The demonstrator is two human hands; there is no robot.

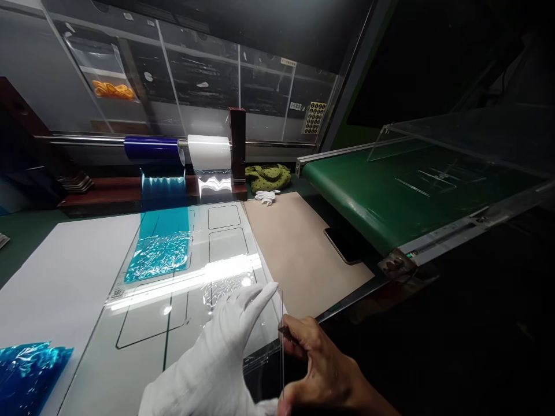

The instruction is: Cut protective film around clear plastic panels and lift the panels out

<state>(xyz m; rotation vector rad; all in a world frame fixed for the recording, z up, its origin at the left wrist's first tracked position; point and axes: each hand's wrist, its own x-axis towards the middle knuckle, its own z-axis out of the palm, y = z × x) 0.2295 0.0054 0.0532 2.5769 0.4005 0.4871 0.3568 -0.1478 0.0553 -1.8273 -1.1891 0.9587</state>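
A thin clear plate point(282, 358), seen almost edge-on, stands between my hands at the bottom middle. My left hand point(221, 352), in a white glove, has its thumb and fingers spread along the plate's left side, gripping it by the edges. From the right, my bare right hand point(321, 364) pinches the same plate with fingers and thumb. Beneath my left hand lies a glossy work surface point(143, 370) marked with black rounded outlines. A strip of blue film point(162, 254) hangs down onto it, and crinkled clear film point(228, 286) lies just beyond the glove.
A blue film roll point(151, 151) and a clear-white film roll point(209, 151) sit on a rod behind. A green conveyor belt point(368, 196) carries clear pieces at right. A phone point(342, 245) lies by brown board point(299, 248). Blue film point(30, 375) is piled at lower left.
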